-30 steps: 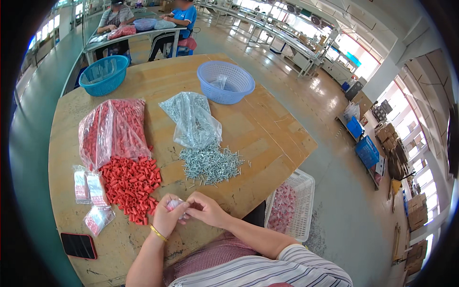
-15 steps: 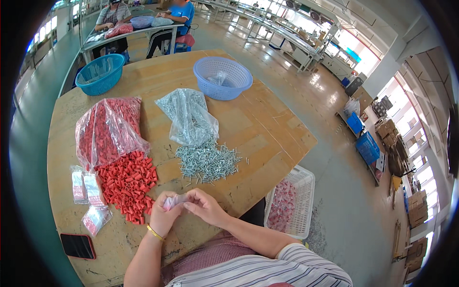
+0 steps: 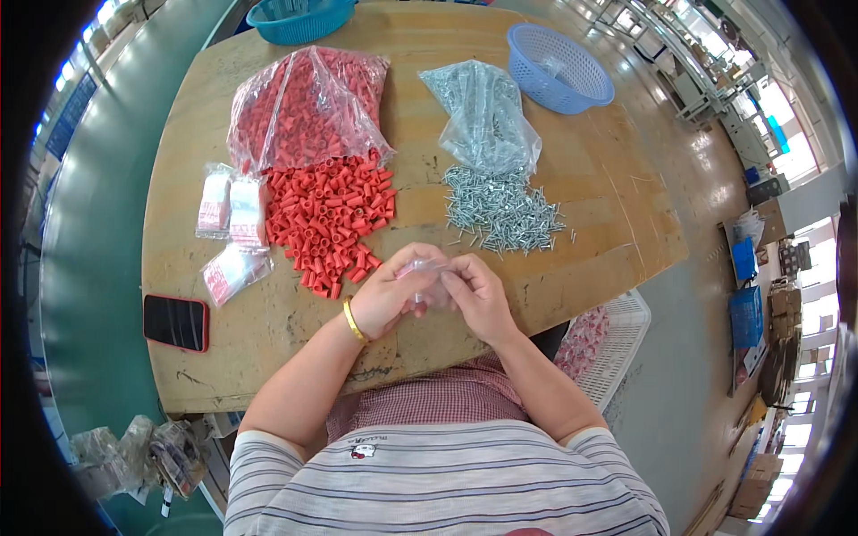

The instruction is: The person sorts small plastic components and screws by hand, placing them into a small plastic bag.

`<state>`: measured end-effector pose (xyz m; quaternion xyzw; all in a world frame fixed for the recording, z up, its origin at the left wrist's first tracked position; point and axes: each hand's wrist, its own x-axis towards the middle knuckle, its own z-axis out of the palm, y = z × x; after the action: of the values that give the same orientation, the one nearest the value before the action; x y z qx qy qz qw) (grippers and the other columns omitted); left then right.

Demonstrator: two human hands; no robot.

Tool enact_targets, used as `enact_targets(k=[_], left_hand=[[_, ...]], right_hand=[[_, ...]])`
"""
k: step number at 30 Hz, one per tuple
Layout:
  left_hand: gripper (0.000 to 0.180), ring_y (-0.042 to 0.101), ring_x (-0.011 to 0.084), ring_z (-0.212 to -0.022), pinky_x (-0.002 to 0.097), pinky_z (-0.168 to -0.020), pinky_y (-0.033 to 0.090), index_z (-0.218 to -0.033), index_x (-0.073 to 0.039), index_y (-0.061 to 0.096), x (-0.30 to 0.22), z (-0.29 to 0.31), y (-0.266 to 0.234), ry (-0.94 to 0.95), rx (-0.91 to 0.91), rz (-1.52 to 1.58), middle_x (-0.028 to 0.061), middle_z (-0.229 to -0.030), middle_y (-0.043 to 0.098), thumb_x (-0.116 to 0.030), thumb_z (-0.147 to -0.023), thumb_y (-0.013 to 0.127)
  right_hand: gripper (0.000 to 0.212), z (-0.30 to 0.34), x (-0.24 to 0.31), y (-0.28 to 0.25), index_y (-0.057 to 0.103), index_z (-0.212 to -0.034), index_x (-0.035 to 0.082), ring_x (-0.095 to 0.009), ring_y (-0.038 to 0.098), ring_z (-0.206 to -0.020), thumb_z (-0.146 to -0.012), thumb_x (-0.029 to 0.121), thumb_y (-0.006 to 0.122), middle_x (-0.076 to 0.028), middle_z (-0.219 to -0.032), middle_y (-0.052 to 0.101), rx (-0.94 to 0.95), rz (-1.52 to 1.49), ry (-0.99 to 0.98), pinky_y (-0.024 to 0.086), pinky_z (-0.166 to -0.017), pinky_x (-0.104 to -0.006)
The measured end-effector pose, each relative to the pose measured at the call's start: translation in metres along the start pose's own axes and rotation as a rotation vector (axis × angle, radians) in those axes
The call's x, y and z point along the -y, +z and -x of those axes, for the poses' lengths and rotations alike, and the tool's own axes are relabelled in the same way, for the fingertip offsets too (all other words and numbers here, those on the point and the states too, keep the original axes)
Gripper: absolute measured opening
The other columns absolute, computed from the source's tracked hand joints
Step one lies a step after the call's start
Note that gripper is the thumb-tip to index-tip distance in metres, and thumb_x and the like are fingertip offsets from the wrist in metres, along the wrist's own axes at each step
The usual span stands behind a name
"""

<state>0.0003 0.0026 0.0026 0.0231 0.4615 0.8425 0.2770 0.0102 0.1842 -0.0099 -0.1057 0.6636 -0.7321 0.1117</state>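
Observation:
Over the near part of the table, my left hand (image 3: 390, 290) and my right hand (image 3: 483, 302) meet at a small clear plastic bag (image 3: 433, 290). My left fingers are wrapped round the bag, while the right thumb and fingers pinch its right edge. What lies inside it is hard to make out. Just beyond my left hand spreads a heap of short red plastic tubes (image 3: 331, 214), spilling from a large clear bag (image 3: 308, 107). Past my right hand lies a pile of small silvery screws (image 3: 505, 213) at the mouth of another clear bag (image 3: 487, 116).
Stacks of small flat bags (image 3: 241, 213) lie left of the tubes, near a red-edged phone (image 3: 176, 322). A teal basket (image 3: 299, 27) and a lilac basket (image 3: 559, 76) stand at the back. A white crate (image 3: 626, 348) of small filled bags sits beyond the table's right edge.
The view has tipped down and turned, so the table's things sit higher and further right in it. Both hands stay on the small bag, whose right edge is now drawn out more.

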Motion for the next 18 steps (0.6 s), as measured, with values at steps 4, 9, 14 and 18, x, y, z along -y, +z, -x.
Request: enact_targets(k=[4, 9, 14, 18], left_hand=[[0.012, 0.057, 0.0079, -0.069, 0.0194, -0.051, 0.044, -0.102, -0.01, 0.054, -0.005, 0.002, -0.004, 0.094, -0.121, 0.103, 0.0039, -0.094, 0.061, -0.006, -0.091, 0.052], [0.011, 0.047, 0.0047, -0.061, 0.0199, -0.049, 0.035, -0.095, -0.008, 0.054, -0.011, 0.004, -0.006, 0.105, -0.147, 0.042, 0.0007, -0.079, 0.056, -0.001, -0.088, 0.049], [0.005, 0.035, 0.0023, -0.054, 0.0197, -0.046, 0.025, -0.089, -0.01, 0.052, -0.015, 0.006, 0.0, 0.017, -0.113, 0.131, -0.0058, -0.066, 0.044, -0.008, -0.09, 0.056], [0.016, 0.033, 0.002, -0.05, 0.0195, -0.044, 0.023, -0.084, -0.01, 0.052, -0.01, 0.005, 0.001, -0.019, -0.196, 0.051, -0.0072, -0.064, 0.043, -0.018, -0.091, 0.063]], right_hand=[[0.011, 0.004, -0.002, 0.003, 0.05, -0.103, 0.003, -0.007, 0.056, -0.068, -0.098, 0.013, 0.051, -0.002, -0.082, 0.059, -0.099, -0.01, 0.026, 0.043, -0.057, -0.0199], [0.008, 0.004, -0.002, 0.006, 0.051, -0.103, 0.005, -0.006, 0.056, -0.064, -0.099, 0.012, 0.049, -0.002, -0.079, 0.06, -0.165, -0.048, 0.008, 0.042, -0.054, -0.0193], [0.008, 0.003, -0.002, 0.005, 0.051, -0.103, 0.005, -0.007, 0.055, -0.063, -0.099, 0.012, 0.049, -0.002, -0.077, 0.06, -0.195, -0.066, -0.01, 0.042, -0.054, -0.0193], [0.009, 0.003, -0.004, 0.003, 0.05, -0.103, 0.004, -0.007, 0.055, -0.063, -0.099, 0.012, 0.049, -0.002, -0.078, 0.06, -0.199, -0.074, -0.016, 0.042, -0.054, -0.0196]])
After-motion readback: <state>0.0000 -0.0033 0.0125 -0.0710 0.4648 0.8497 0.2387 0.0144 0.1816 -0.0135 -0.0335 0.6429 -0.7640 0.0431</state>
